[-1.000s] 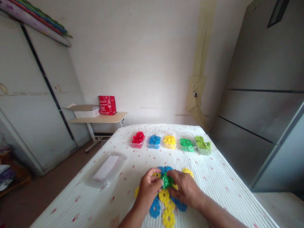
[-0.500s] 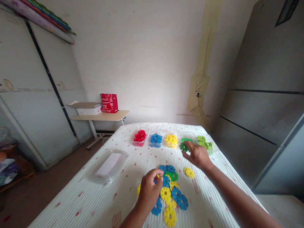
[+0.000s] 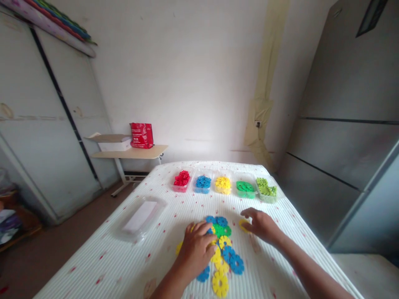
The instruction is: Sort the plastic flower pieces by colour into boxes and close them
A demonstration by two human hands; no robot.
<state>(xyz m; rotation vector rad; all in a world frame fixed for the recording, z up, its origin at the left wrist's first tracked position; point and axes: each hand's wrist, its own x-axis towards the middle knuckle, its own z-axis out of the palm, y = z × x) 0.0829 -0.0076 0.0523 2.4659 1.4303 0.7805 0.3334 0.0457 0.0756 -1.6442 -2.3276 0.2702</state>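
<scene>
My left hand (image 3: 198,245), half spread, covers part of the flat, notched plastic discs (image 3: 222,265) on the ridged, cloth-covered tabletop (image 3: 258,276); any grip is hidden. My right hand (image 3: 243,220), thumb and forefinger parted, seemingly empty, has come back to a loose yellow disc (image 3: 241,224), shifting attention nearer from the clear green-filled tub (image 3: 247,194)

Right hand (image 3: 262,225) back from the green box (image 3: 246,195), now over the loose yellow flower (image 3: 242,225), left hand's (image 3: 198,246) fingers stretched out beside the joined flowers (image 3: 222,264)
</scene>
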